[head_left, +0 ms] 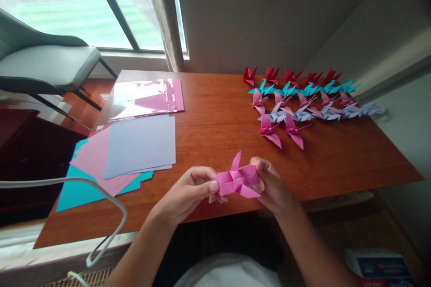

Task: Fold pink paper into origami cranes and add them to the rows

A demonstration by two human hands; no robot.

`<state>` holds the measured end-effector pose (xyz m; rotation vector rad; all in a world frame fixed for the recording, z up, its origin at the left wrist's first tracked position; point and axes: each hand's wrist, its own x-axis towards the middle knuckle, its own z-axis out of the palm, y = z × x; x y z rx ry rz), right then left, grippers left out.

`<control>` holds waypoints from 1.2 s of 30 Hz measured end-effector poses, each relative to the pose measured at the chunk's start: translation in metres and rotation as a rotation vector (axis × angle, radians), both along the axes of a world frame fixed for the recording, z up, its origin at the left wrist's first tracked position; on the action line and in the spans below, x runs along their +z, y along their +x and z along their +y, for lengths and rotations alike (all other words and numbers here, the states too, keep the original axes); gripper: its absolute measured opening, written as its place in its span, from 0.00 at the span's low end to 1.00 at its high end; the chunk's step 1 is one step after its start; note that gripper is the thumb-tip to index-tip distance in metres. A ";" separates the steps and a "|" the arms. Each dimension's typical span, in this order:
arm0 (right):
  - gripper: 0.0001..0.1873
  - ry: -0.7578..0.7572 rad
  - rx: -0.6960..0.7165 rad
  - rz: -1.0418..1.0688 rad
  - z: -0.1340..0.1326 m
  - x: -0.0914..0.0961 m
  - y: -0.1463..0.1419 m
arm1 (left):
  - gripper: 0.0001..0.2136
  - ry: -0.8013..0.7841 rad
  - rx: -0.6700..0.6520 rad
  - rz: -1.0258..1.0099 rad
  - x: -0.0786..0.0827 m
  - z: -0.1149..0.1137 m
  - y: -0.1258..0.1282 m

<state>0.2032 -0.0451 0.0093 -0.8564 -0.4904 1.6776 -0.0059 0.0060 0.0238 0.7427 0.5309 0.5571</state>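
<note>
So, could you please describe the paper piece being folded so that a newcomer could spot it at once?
Start at the wooden table; above its near edge, the left hand and right hand pinch a bright pink paper piece between them. Unlike the finished cranes lined up in rows at the far right, it is held in the air, half folded, one point sticking up.

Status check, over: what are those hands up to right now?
Both left hand and right hand pinch pink fold. Held over table. Cranes and paper stack lie apart, nothing blocking.
</note>
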 end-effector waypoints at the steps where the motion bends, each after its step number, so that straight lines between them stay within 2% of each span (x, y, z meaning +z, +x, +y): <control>1: 0.28 -0.014 -0.001 0.020 0.000 0.001 -0.002 | 0.14 -0.002 0.002 -0.008 -0.001 -0.001 0.001; 4: 0.31 -0.051 -0.004 0.066 0.000 0.004 -0.008 | 0.16 0.007 0.022 -0.002 -0.001 -0.002 0.002; 9: 0.30 -0.055 -0.039 0.134 0.002 0.002 -0.010 | 0.14 0.020 0.025 0.038 0.003 -0.001 0.002; 15: 0.20 -0.105 -0.079 -0.003 0.000 -0.002 0.003 | 0.12 0.084 0.048 0.135 0.005 0.003 -0.002; 20: 0.18 -0.029 -0.054 -0.072 -0.001 -0.002 0.006 | 0.11 0.111 0.034 0.161 0.005 0.005 -0.003; 24: 0.17 -0.052 -0.126 -0.046 0.000 -0.001 0.002 | 0.11 0.139 0.069 0.205 0.006 0.005 0.001; 27: 0.16 -0.079 -0.196 -0.035 0.001 0.000 -0.002 | 0.11 0.256 0.205 0.345 0.009 0.006 0.004; 33: 0.14 -0.063 -0.243 -0.038 0.000 0.001 -0.010 | 0.07 0.749 0.718 0.619 0.010 0.004 0.005; 36: 0.12 -0.077 -0.270 -0.066 0.000 0.002 -0.016 | 0.06 0.936 0.824 0.680 0.009 -0.003 0.007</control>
